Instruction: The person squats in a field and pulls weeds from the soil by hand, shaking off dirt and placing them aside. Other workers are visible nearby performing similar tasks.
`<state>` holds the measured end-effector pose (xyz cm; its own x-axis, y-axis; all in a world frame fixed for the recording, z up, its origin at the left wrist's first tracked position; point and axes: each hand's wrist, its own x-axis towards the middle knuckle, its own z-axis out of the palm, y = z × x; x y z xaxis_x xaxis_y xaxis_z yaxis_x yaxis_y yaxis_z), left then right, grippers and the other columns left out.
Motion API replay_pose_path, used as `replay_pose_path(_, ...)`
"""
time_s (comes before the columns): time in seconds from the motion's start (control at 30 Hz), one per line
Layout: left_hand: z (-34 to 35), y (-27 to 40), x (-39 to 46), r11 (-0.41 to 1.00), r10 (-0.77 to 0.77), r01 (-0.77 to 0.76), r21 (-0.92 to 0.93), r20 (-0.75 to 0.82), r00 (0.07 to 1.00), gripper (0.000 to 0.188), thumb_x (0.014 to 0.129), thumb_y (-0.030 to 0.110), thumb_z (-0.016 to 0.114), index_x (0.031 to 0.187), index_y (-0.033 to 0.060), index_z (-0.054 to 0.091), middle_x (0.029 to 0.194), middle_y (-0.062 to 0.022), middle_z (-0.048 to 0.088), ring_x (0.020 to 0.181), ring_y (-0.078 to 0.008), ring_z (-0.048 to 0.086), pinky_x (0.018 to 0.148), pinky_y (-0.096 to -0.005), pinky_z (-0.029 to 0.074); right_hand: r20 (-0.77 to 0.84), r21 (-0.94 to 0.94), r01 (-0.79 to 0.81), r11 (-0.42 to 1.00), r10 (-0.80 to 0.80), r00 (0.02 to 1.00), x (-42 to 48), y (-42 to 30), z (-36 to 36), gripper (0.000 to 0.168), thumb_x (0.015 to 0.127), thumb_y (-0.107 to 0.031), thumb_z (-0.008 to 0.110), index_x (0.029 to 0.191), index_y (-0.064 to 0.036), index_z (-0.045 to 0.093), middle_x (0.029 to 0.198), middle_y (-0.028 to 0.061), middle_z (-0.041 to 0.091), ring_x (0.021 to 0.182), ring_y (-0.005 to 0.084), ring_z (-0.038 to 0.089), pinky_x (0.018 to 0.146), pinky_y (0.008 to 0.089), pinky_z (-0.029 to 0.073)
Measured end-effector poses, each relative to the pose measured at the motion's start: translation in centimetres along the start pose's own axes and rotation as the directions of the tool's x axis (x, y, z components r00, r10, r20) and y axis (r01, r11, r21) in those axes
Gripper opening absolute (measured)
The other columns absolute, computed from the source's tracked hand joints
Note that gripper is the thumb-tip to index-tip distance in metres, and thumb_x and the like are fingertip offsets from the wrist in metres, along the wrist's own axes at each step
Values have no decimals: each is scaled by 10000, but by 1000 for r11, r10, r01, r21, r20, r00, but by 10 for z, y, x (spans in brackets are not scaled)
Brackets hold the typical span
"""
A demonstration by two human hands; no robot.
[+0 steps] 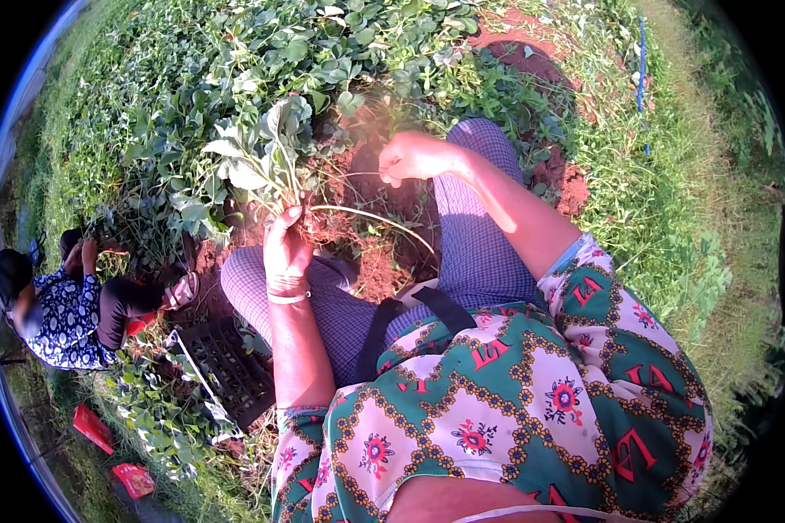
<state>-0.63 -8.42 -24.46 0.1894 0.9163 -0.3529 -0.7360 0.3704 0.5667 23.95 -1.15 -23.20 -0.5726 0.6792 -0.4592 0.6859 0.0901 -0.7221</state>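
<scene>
In my left hand [288,252] is a leafy plant [261,160], probably a strawberry plant, held upright at its crown. Brown roots [327,225] spread to the right of the fingers, and a long pale runner [379,218] arches from the crown toward my knee. My right hand [405,159], to the right of the plant, has its fingertips pinched on a thin stem [356,174] that stretches toward the plant. Reddish soil [376,268] lies below, between my legs.
Dense leafy plants [190,98] fill the ground ahead. A black plastic crate [226,372] stands by my left knee. Another person [72,314] sits at the far left. Red packets [93,428] lie on the grass. A blue cord [641,65] is at the upper right.
</scene>
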Motion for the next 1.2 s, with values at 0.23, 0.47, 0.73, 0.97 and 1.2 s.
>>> replay_pose_path(0.23, -1, -8, 5, 985, 76, -80, 155, 30, 997, 259, 706, -42, 514, 964, -16, 510, 924, -83, 564, 872, -179, 529, 831, -294, 405, -324, -348, 336, 875, -448, 833, 3, -43, 34, 250, 726, -138, 501, 963, -66, 534, 741, 88, 585, 674, 215, 579, 619, 340, 466)
replay_pose_path(0.47, 8, -9, 1, 968, 73, -74, 238, 14, 997, 224, 701, -48, 554, 916, 5, 524, 864, -74, 573, 792, -157, 549, 718, -249, 441, -304, -510, 313, 801, -509, 805, 9, -58, 51, 196, 783, -175, 477, 635, -73, 554, 528, 52, 514, 462, 143, 522, 453, 304, 443)
replay_pose_path(0.73, 4, -10, -1, 889, 58, -50, 455, -3, 998, 165, 692, -24, 575, 835, 40, 524, 737, -24, 560, 586, -90, 509, 474, -189, 395, -148, -327, 339, 882, -402, 903, 13, -54, 56, 201, 757, -110, 425, 624, -20, 546, 544, 100, 506, 469, 177, 516, 437, 330, 407)
replay_pose_path(0.97, 6, -9, -1, 846, 40, -73, 528, 73, 997, 230, 693, -14, 553, 919, 26, 532, 781, -40, 576, 627, -95, 539, 534, -199, 453, -82, -181, 423, 888, -443, 893, 20, -46, 57, 202, 737, -127, 434, 646, 0, 562, 606, 128, 543, 499, 251, 516, 497, 371, 415)
replay_pose_path(1.2, -12, -5, 2, 871, 143, -121, 475, -10, 990, 233, 669, -32, 526, 896, 13, 544, 818, -51, 577, 740, -131, 547, 681, -247, 453, -505, 236, 189, 953, -46, 862, 14, -69, 72, 167, 693, -173, 487, 629, -42, 569, 529, 51, 532, 431, 165, 475, 411, 332, 363)
